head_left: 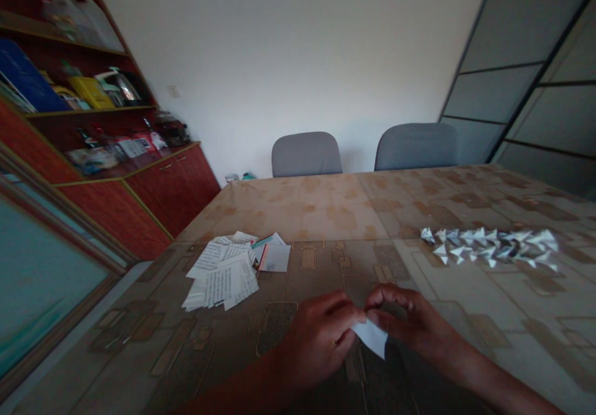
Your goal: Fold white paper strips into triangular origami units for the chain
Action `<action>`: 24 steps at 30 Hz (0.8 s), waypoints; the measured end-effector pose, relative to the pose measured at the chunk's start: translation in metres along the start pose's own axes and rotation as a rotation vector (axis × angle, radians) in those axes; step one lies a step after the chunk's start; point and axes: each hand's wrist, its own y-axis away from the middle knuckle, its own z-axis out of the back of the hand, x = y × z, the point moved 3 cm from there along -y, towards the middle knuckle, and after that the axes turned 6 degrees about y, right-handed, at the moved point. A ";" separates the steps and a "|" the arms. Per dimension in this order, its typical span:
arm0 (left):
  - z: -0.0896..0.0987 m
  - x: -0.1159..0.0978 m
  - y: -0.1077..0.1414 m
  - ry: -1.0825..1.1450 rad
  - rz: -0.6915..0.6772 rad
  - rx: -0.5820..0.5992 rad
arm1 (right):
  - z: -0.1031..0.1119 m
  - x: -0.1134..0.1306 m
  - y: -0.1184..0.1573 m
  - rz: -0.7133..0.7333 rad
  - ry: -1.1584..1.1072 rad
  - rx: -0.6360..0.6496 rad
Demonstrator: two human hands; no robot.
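Observation:
A small piece of white paper (372, 338) is pinched between my two hands, above the near part of the table. My left hand (326, 325) is closed on its upper left edge, thumb and fingers pressed together. From the other side, my right hand (404, 314) grips the paper's top edge with thumb and index finger, the index finger curved. To the left lies a loose pile of printed paper slips (226, 278). Over on the right, several folded paper pieces with pointed tips (491, 244) stand in rows.
The table (321, 207) has a patterned brown and beige cover. Two grey chairs (306, 154) stand behind its far edge, against a white wall. At the left is a reddish wooden cabinet (153, 188) with crowded shelves; grey panelled doors (507, 92) are at the right.

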 end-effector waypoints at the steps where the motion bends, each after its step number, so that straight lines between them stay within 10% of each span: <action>1: 0.000 0.001 0.000 -0.005 0.000 0.008 | 0.000 -0.001 0.000 0.006 -0.006 -0.005; 24: -0.010 0.014 -0.006 0.120 0.211 -0.183 | -0.008 0.016 0.004 0.362 0.433 -0.177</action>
